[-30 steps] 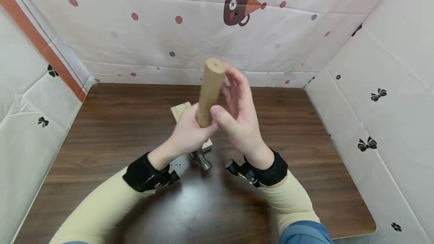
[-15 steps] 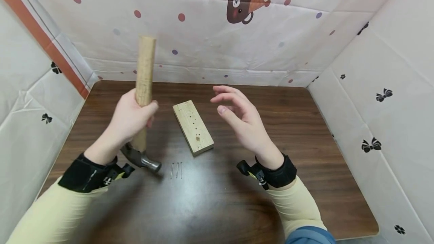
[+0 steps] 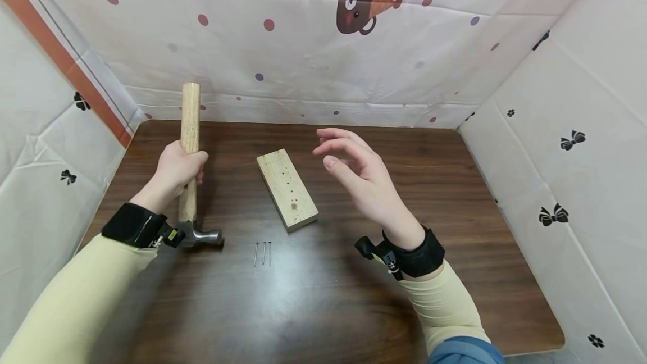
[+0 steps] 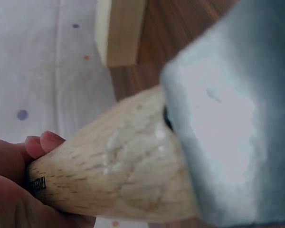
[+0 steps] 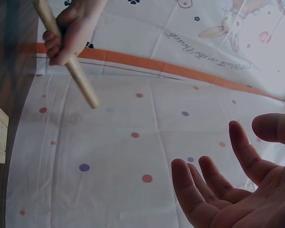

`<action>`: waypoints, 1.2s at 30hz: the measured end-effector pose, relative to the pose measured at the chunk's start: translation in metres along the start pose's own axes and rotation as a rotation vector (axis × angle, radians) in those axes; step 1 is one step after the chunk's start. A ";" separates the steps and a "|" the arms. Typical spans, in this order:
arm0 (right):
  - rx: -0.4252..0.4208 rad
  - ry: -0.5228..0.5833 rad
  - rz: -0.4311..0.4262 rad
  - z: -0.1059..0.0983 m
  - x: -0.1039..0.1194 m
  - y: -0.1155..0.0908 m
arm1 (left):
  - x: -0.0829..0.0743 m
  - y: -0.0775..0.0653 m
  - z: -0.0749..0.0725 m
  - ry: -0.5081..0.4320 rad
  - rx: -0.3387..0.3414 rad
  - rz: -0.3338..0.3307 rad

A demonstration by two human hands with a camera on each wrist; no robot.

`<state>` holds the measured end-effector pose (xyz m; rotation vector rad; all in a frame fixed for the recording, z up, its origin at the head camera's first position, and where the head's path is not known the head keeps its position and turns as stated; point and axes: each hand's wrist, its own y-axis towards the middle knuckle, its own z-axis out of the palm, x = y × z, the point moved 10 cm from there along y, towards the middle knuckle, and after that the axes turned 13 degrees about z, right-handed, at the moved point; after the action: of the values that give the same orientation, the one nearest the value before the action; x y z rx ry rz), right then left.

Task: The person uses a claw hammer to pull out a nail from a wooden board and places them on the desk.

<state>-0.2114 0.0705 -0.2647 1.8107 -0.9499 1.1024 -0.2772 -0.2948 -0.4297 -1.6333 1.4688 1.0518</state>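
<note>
On the left side of the table, my left hand (image 3: pixel 177 168) grips the wooden handle of a claw hammer (image 3: pixel 190 114). The handle points to the back, and the metal head is toward me, near or on the tabletop. In the left wrist view the hammer head (image 4: pixel 232 118) fills the right side, with fingers round the handle behind it. My right hand (image 3: pixel 361 176) hovers right of a wooden block (image 3: pixel 288 189), fingers loosely bent and holding nothing. Several small holes run along the block's top. Three nails (image 3: pixel 263 254) lie side by side in front of it.
The brown wooden table (image 3: pixel 429 296) has white patterned sheeting (image 3: pixel 227 49) hung behind it and along both sides. A black wrist strap with a small camera sits on each wrist.
My left hand carried the hammer from the middle, over the block, to the left, then lowered it. The block and nails came into full view. My right hand drew slightly back to the right.
</note>
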 end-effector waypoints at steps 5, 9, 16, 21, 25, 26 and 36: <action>0.000 0.014 -0.007 -0.001 0.003 -0.001 | 0.012 0.010 0.002 0.026 -0.011 -0.021; 0.016 0.044 -0.016 0.001 0.007 -0.002 | 0.023 0.011 0.007 0.039 0.001 -0.058; 0.054 0.093 -0.018 0.005 0.008 -0.003 | 0.045 0.006 0.015 0.046 0.042 -0.132; 0.051 0.086 -0.012 0.004 0.006 -0.003 | 0.057 0.003 0.018 0.042 0.067 -0.182; 0.050 0.063 0.005 0.003 0.002 -0.002 | 0.067 0.005 0.020 0.025 0.080 -0.217; 0.052 0.044 0.011 0.003 0.001 -0.002 | 0.069 0.006 0.020 0.030 0.084 -0.224; 0.296 -0.413 0.161 0.030 -0.047 0.006 | 0.063 0.016 0.016 0.442 0.220 -0.145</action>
<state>-0.2226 0.0503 -0.3162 2.2951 -1.2409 1.0254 -0.2927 -0.3096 -0.4931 -1.8509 1.6433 0.4441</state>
